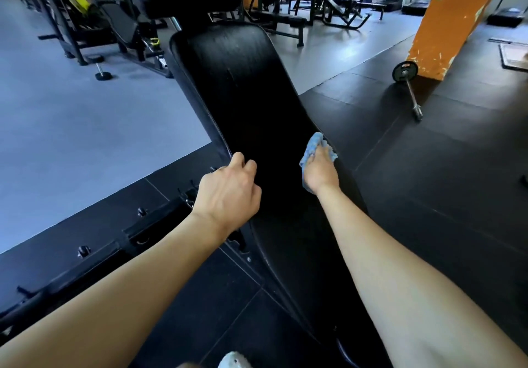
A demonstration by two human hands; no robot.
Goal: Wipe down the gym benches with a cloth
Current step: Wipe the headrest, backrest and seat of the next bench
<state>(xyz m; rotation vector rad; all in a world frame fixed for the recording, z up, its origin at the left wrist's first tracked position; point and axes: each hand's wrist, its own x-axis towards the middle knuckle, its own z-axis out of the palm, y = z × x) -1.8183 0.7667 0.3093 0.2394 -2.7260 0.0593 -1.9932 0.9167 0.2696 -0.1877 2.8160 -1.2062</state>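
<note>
Currently, the long black bench pad [245,104] fills the middle of the view, its vinyl glossy and streaked. For full coverage, work the strokes along its length, overlapping toward the far end. The left hand [228,196] steadies the pad's left edge, fingers curled over it. The right hand [321,172] presses a crumpled blue cloth [313,146] flat against the right edge, fingers together on top.

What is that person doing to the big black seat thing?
A person is cleaning a gym bench. The right hand presses a blue cloth against the pad's right edge. The left hand holds the pad's left edge, fingers curled over it. More gym machines stand behind.
</note>
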